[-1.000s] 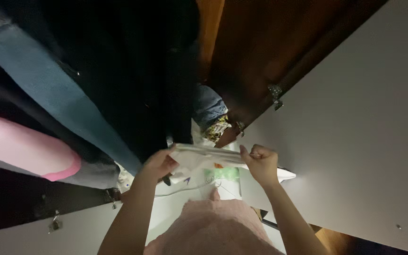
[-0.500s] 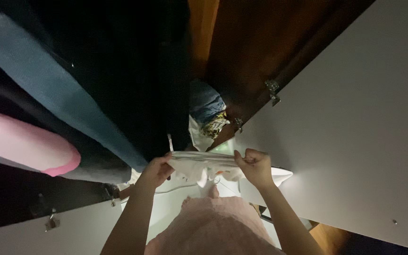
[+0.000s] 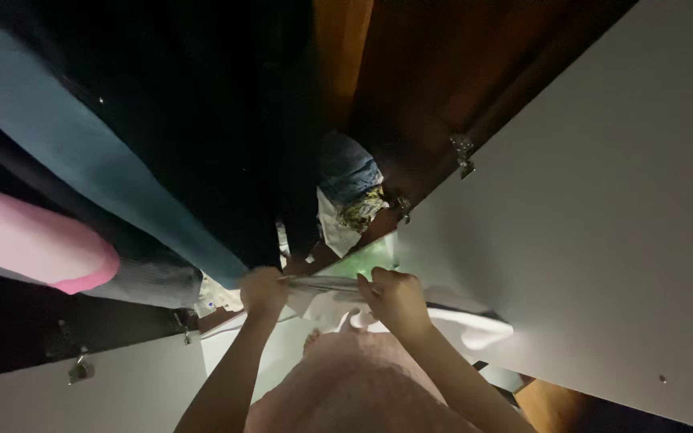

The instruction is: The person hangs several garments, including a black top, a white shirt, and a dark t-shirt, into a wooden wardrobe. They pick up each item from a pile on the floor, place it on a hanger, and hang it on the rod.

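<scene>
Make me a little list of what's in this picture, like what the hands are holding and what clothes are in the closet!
Place: an open wardrobe, seen from above
Left hand: grips one end of a folded white cloth
Right hand: grips the other end of the cloth
Hanging clothes: a teal garment, a pink sleeve, dark clothes between them
Deeper inside: a blue denim piece, a patterned fabric
Door: white wardrobe door open on the right, metal hinge
Person's clothing: fuzzy pink top

Soft white cloth garment [image 3: 326,298], matt white cabinet door [image 3: 603,224], shiny metal hinge [image 3: 463,154]
</scene>
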